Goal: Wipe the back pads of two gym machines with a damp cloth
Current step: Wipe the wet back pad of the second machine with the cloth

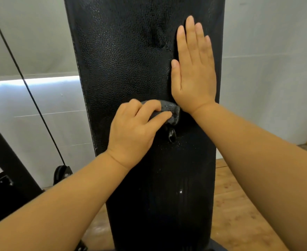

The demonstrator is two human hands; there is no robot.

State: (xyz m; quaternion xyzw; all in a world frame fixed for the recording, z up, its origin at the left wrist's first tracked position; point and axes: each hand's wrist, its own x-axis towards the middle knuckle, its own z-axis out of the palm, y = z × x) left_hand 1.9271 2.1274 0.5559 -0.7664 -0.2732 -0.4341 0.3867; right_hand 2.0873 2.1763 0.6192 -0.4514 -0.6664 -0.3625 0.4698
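Black back pad [131, 69] stands upright, both long edges visible; broad bare leather up and left of the hands. Left hand [132, 131], grip curled, pinches dark damp cloth [170, 113] against mid-pad. Right hand [194, 69] lies flat, fingers straight and together, near right edge, wrist touching cloth.

Back pad [131, 60] glossy pebbled black leatherette; cloth [170, 113] dark, damp-looking; floor [239, 205] matt wood

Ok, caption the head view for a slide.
Left hand wipes black back pad with dark cloth; right hand lies flat.
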